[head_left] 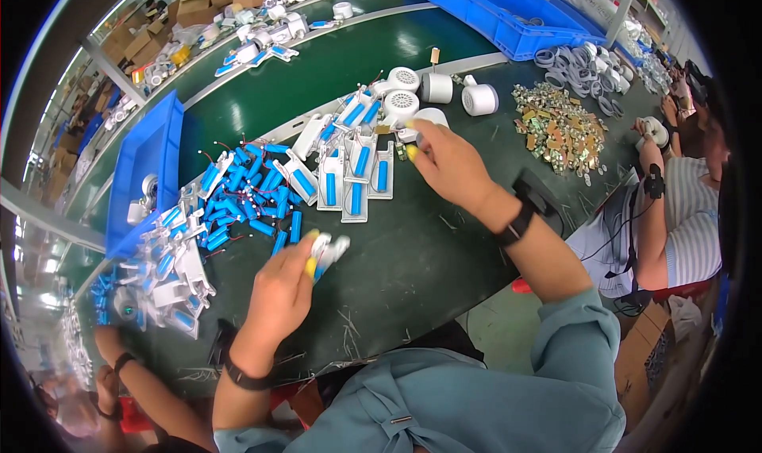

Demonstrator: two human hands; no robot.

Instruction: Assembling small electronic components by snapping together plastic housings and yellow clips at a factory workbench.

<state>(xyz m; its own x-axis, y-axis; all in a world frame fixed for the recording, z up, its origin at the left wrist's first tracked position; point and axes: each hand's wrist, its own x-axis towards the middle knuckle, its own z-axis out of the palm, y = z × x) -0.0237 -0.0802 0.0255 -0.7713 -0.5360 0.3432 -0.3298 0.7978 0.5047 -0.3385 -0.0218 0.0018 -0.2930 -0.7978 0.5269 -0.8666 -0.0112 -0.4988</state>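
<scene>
L hand point(279, 290): forearm comes in from the near edge, bare, w/ a dark band at the wrist. Hand sits palm-down, near-centre, fingers point(311, 266) curled shut in a pinch grip, tips pointing far-right. Yellow covers show on at least two fingertips.

R hand point(451, 165): arm reaches farther out, from the near right toward far-centre. Upper arm in a grey-blue sleeve, rolled at the elbow; forearm bare, dark band w/ a small black unit at the wrist. Back of hand faces up, fingers bent down and closed in a pinch at the far-left end, yellow tip on one.

Hands are well apart, R farther than L.
</scene>
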